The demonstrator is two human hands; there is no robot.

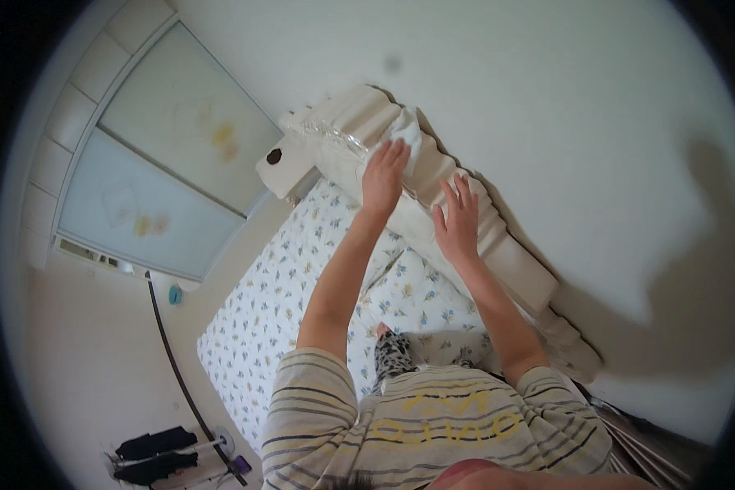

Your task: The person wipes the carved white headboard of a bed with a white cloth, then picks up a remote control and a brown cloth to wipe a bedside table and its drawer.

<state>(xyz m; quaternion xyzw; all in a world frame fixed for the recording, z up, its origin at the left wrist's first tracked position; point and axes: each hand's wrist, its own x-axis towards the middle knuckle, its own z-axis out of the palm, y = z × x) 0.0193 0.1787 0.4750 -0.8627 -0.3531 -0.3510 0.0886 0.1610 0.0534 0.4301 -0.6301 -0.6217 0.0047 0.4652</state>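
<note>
My left hand [383,180] reaches forward with its fingers together, pressing a white cloth [410,135] to the cream padded headboard [435,168]. Part of the cloth bunches up past the fingertips, and the rest is hidden under the hand. To the right, my right hand [457,220] is raised before the headboard with its fingers spread and nothing in it. Whether its fingertips touch the padding is hard to tell. Shiny trim [346,139] runs along the headboard left of the cloth.
Below my arms spreads a bed [282,294] with a floral sheet, and my legs are on it. A pale nightstand [291,162] bears a dark round object [274,156]. Sliding wardrobe doors [171,135] stand at left. Dark clothes [156,456] hang on a rack at lower left.
</note>
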